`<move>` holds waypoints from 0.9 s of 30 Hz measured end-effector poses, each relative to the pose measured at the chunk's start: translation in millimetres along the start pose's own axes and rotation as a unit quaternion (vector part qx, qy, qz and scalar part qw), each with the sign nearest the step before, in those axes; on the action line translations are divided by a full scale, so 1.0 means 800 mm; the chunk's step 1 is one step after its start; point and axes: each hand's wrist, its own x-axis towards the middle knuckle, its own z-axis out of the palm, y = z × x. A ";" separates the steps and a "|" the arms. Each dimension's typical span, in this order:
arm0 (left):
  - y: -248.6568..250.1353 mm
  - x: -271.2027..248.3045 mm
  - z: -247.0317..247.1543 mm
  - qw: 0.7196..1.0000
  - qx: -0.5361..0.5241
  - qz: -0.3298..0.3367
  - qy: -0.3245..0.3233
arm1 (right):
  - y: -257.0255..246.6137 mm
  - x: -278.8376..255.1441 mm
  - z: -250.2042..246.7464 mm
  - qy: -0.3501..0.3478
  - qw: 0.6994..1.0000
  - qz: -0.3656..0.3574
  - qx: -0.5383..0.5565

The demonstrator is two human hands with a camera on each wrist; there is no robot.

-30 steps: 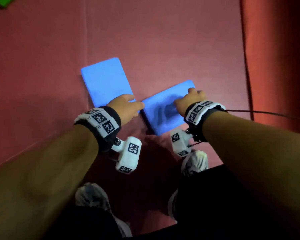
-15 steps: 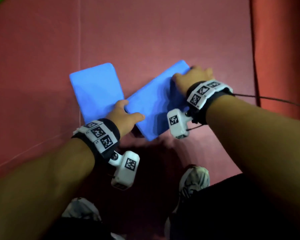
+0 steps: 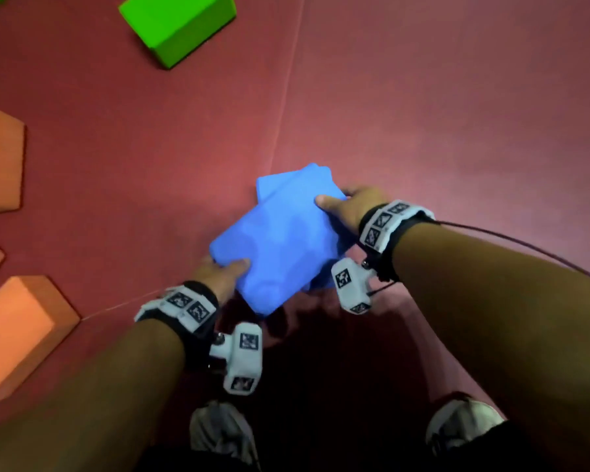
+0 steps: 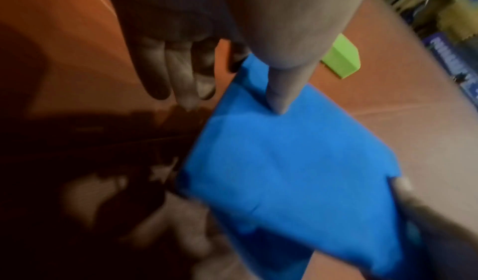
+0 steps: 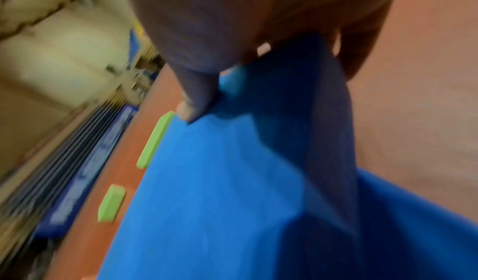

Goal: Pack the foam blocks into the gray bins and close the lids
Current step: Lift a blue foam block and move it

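Two blue foam blocks are stacked slightly askew on the red floor mat. The upper block [image 3: 280, 240] covers most of the lower one [image 3: 304, 175], which peeks out at the far end. My left hand [image 3: 225, 270] grips the upper block's near-left corner with the thumb on top. In the left wrist view the thumb [image 4: 279, 100] presses the blue block [image 4: 284, 172], and the fingers [image 4: 175, 75] hang beside its edge. My right hand [image 3: 344, 202] grips the far-right corner, thumb on top [image 5: 196, 104]. I cannot tell whether the stack is off the mat. No gray bin is in view.
A green foam block [image 3: 178, 25] lies on the mat far ahead to the left. Orange foam blocks [image 3: 0, 158] [image 3: 17, 335] sit along the left edge. A seam [image 3: 286, 97] runs across the mat. My shoes [image 3: 218, 434] are at the bottom, and a cable [image 3: 525, 247] trails from the right wrist.
The two blue blocks lay side by side on the mat. Now one sits on the other, with both hands on the upper block's corners. The view has shifted to show green and orange blocks.
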 end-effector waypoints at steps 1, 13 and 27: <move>-0.016 0.002 0.006 1.000 -0.019 0.009 0.002 | 0.013 -0.001 0.009 0.008 0.999 0.010 0.039; -0.009 0.016 0.034 0.996 -0.018 -0.034 -0.080 | 0.060 -0.026 0.003 -0.013 0.928 0.186 0.321; -0.038 -0.006 0.065 0.969 -0.139 -0.098 -0.179 | 0.021 -0.020 -0.036 0.071 0.985 0.062 0.141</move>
